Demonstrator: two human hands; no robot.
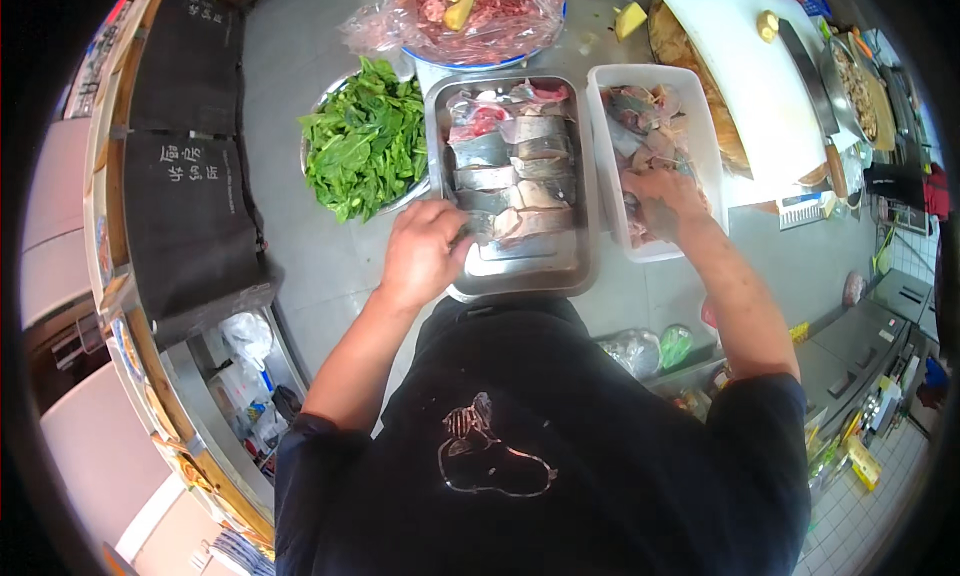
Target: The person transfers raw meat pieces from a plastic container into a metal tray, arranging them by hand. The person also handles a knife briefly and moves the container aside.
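Cut fish pieces lie in two rows in a metal tray in front of me; the tray's near end shows bare metal. My left hand is at the tray's left rim, its fingertips on a fish piece at the lower left of the rows. To the right of the tray stands a white plastic tub with more raw fish pieces. My right hand reaches into this tub, its fingers down among the pieces; whether they grip one is hidden.
Leafy greens fill a bowl at left. Beyond the tray sits a plate of minced meat under plastic film. At right, a white cutting board holds a cleaver and a piece of ginger. Black boxes line the left side.
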